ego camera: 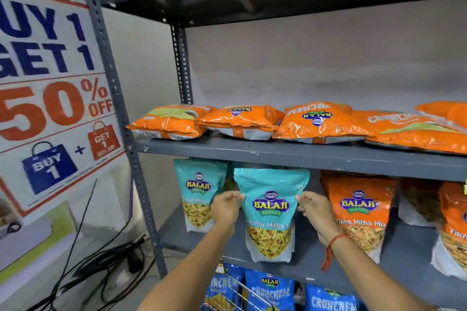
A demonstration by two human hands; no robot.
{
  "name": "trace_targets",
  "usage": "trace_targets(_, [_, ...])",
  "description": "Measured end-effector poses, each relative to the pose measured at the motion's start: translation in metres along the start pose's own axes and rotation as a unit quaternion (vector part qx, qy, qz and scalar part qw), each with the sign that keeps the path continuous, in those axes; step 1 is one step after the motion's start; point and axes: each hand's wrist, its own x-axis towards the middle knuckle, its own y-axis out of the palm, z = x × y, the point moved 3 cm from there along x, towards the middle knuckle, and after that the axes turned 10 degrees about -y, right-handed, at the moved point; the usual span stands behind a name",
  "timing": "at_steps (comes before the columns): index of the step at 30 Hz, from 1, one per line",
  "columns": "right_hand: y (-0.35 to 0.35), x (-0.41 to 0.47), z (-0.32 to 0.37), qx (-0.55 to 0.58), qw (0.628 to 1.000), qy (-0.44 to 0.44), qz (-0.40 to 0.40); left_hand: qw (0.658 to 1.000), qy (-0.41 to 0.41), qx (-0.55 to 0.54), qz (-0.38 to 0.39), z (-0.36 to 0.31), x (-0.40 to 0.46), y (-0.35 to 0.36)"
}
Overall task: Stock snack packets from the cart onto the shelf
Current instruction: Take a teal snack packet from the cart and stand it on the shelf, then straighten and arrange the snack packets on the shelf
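Both hands on it now: the left hand pinches the left edge and the right hand pinches the right edge of a teal Balaji packet, upright at the front of the grey shelf. At its 9 o'clock stands a second teal packet, at 3 o'clock an orange packet. Orange bags lie flat at 12 o'clock, blue packets in the wire cart at 6 o'clock

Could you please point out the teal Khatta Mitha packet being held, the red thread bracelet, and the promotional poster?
Teal Khatta Mitha packet (271, 206): head view, on the Balaji logo.
Red thread bracelet (334, 241): head view, on the strand across the right wrist.
Promotional poster (50, 106): head view, on the orange "50".
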Motion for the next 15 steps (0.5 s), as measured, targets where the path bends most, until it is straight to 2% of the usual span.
trace_targets(4, [-0.003,0.024,-0.029,-0.022,1.0,0.013,-0.016,1.0,0.002,0.01,0.02,0.014,0.029,0.028])
trace_targets(9, [-0.005,0.043,-0.05,0.002,0.999,0.025,-0.033,0.999,0.03,0.041,0.009,0.029,0.054,0.051])
trace_targets(12, [-0.008,0.049,-0.064,0.028,0.998,0.044,-0.035,0.996,0.05,0.061,0.031,0.033,0.062,0.062])
trace_targets(15, [-0.013,0.052,-0.078,0.092,0.993,0.075,0.004,0.994,0.071,0.064,0.058,0.032,0.068,0.07])
